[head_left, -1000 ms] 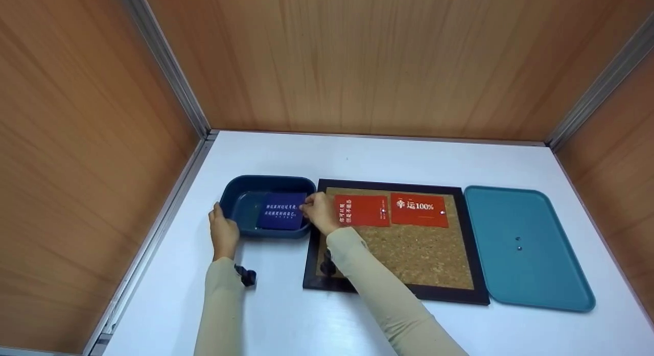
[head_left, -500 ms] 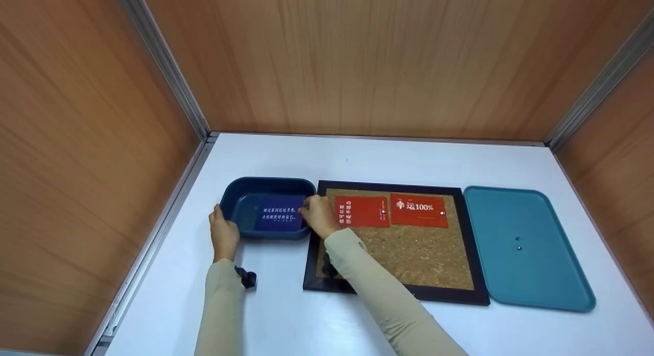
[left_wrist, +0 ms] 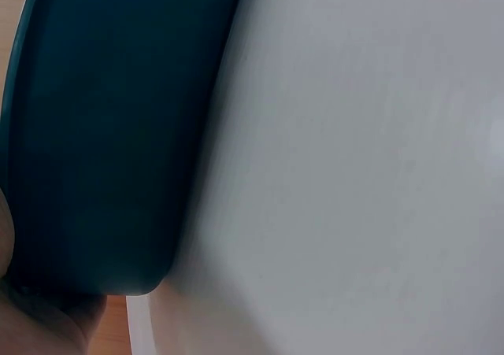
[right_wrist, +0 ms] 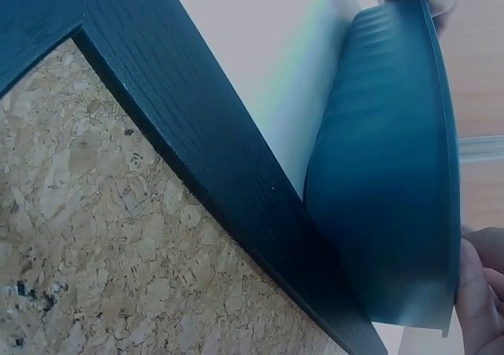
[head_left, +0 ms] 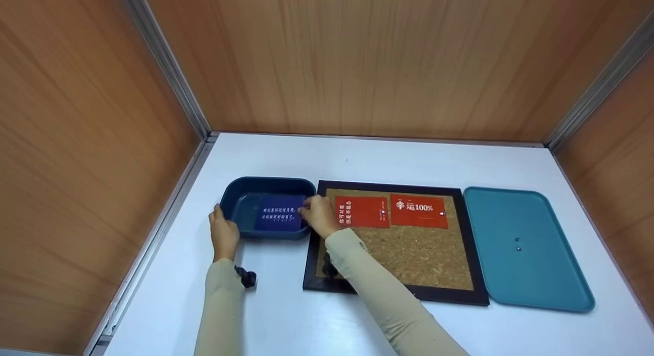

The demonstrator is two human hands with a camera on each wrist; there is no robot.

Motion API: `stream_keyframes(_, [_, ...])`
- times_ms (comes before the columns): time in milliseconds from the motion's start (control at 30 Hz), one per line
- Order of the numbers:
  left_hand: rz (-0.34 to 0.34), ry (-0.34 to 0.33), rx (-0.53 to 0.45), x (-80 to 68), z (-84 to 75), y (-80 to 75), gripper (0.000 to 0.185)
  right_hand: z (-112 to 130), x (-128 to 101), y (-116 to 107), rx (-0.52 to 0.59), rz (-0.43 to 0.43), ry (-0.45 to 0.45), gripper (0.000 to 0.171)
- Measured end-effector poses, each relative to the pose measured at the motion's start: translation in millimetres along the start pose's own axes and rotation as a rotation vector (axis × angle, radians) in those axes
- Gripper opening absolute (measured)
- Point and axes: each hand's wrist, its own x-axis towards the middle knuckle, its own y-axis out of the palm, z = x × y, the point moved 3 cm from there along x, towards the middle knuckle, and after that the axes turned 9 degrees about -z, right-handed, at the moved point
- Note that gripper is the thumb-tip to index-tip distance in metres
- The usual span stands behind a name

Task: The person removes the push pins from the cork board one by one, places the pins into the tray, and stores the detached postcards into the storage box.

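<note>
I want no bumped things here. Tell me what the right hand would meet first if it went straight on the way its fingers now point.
The right hand points left over the dark blue bin. Its fingers already touch the blue card in it. Past the card, probably the bin's far wall near the left hand; depth is unclear.

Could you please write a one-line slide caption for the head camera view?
Left hand steadies a dark blue tub while the right hand pinches a blue card inside it, beside a cork board.
</note>
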Motion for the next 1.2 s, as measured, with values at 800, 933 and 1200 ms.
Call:
stream_keyframes(800, [0.005, 0.001, -0.016, -2.2, -3.4, 6.1, 0.059, -6.6, -0.3, -2.4, -0.016, 0.052, 0.040, 0.029])
stream_keyframes(933, [0.008, -0.006, -0.020, -2.5, -3.4, 7.0, 0.058, -7.6, -1.2, -2.2, 0.001, 0.043, 0.033, 0.027])
stream_keyframes(1200, [0.017, -0.006, -0.016, -0.1, -2.1, 8.8, 0.058, -6.5, -2.0, -2.4, -0.046, -0.003, 0.001, 0.024])
